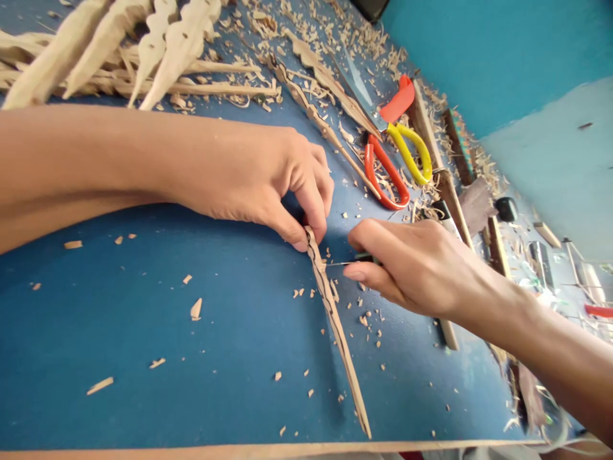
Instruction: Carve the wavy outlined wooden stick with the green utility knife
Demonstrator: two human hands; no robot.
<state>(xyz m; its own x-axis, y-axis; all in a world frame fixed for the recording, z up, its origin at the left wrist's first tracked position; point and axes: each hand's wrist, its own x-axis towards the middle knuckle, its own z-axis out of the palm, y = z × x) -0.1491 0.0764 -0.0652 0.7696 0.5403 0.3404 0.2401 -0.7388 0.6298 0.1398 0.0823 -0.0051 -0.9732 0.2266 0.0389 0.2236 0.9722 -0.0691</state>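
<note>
My left hand (287,185) pinches the upper end of a thin carved wooden stick (338,329) between thumb and fingers. The stick has a dark wavy line along its edge and tapers to a point near the table's front edge. From the right, my right hand (402,262) grips a small carving knife (361,258); most of its handle is hidden in the fingers. The thin blade meets the side of the stick a little below my left fingertips. Small wood chips (366,317) lie around the stick.
Carved wooden blanks (186,45) are piled at the upper left. Scissors with red and yellow handles (407,153) lie at upper right beside another carved stick (330,131). Wood strips (428,124) and shavings run along the blue table's (143,358) right side.
</note>
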